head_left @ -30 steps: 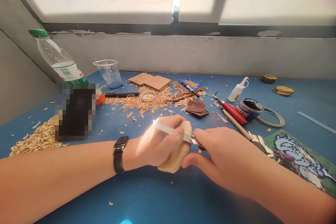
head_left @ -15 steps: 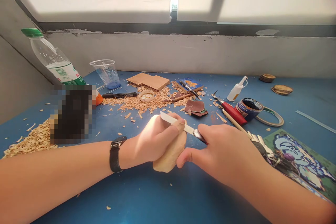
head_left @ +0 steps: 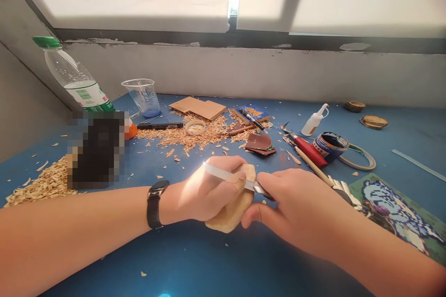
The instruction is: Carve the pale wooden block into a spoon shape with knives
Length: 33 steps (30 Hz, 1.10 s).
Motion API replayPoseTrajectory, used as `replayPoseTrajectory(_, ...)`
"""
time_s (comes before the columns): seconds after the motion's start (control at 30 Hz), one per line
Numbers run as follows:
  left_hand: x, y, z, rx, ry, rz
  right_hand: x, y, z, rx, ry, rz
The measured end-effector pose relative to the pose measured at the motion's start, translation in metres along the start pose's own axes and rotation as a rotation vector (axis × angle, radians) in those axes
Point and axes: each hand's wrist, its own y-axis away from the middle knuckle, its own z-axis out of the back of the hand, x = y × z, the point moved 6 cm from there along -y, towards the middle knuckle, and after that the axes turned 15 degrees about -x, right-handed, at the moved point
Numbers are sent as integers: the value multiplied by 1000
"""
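My left hand (head_left: 212, 190) is closed around a pale, rounded piece of wood (head_left: 228, 217), with a black watch on the wrist. In my right hand (head_left: 296, 204) is a utility knife (head_left: 259, 189), gripped by its handle, which the fingers mostly hide. Its long blade points left and lies across the top of the wood, passing by my left thumb. The right thumb is stretched toward the near side of the wood. Both hands are above the blue table (head_left: 195, 269).
Wood shavings (head_left: 177, 137) are scattered behind the hands, with a bigger heap (head_left: 45, 181) at left. A bottle (head_left: 83, 88) and plastic cup (head_left: 142, 97) stand back left. Sandpaper (head_left: 259, 143), a red-handled tool (head_left: 310, 149), an ink jar (head_left: 330, 146) and a glue bottle (head_left: 313, 121) lie right.
The wood and both hands have shifted slightly down and right. The blade sits lower across the wood, and more of the wood's upper end shows.
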Motion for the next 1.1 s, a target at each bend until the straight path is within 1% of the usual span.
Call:
replayPoseTrajectory(0.07,-1,-2,1,-2,6,0,-2,-1,0,-49,-5,-23)
replayPoseTrajectory(0.17,-2,-3,2,-2,40,2,-2,-1,2,-167,44,-18)
replayPoseTrajectory(0.23,-1,-3,0,17,83,49,-1,0,2,-238,79,-11)
replayPoseTrajectory(0.3,2,-3,-1,13,110,91,-1,0,2,-273,102,-39)
replayPoseTrajectory(0.37,2,-4,-1,-20,101,83,-4,-1,0,-266,121,-103)
replayPoseTrajectory(0.47,2,-4,-2,-58,95,77,-7,-3,0,-194,120,-162)
replayPoseTrajectory(0.57,3,-2,-3,-58,121,97,-5,-4,2,-86,90,-127)
replayPoseTrajectory(0.67,3,-1,-2,-43,64,58,-2,-4,5,1,62,-39)
replayPoseTrajectory(0.73,3,-1,-1,-41,17,30,-1,-4,6,28,45,7)
replayPoseTrajectory(0.8,4,-1,0,-44,5,14,-2,-5,5,29,45,24)
replayPoseTrajectory(0.9,5,-2,-2,-19,27,43,-5,-7,4,-20,51,16)
replayPoseTrajectory(1.0,7,-3,-3,-6,75,131,-8,-9,4,-94,47,-15)
replayPoseTrajectory(1.1,5,-6,-3,-44,128,198,-12,-12,6,-133,72,-87)
